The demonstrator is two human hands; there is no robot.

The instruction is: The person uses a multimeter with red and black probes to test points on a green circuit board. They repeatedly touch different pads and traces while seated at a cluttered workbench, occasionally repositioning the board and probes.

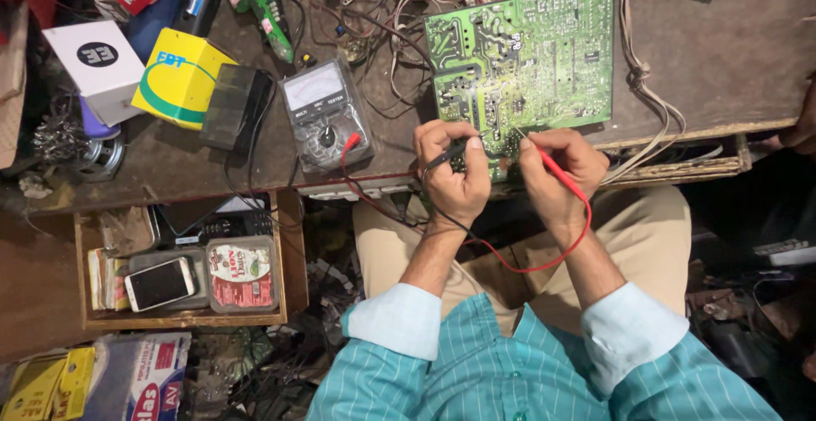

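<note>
Head view: left hand [452, 176] closed around the black probe [448, 155]; right hand [557, 175] closed pinch-style on the red probe [551, 164]; both are fully gripped, no open fingers that I can see.

Green circuit board [523, 56] lies solder side up on the brown workbench [722, 56], directly ahead of both hands; its near edge sits at the bench's front lip, right under the knuckles; long axis runs left-right across the view, tilted a little up toward the right.

Black probe: long axis roughly left-right, tip pointing right toward the board's near edge; red probe: long axis diagonal, tip up-left onto the board's near edge, tail down-right along the wrist. The two tips converge near the middle of that near edge; whether either tip actually touches a pad I cannot tell, too small.

Both hands about equally near the board; the right one sits slightly further in over it.

Leads: red wire [544, 259] loops below the wrists over the lap and back left to the analogue multimeter [327, 115], which lies on the bench well to the left of the left hand, dial face up.

Yellow box [178, 77] further left still; phone [160, 283] in the open drawer [293, 259] below.
</note>
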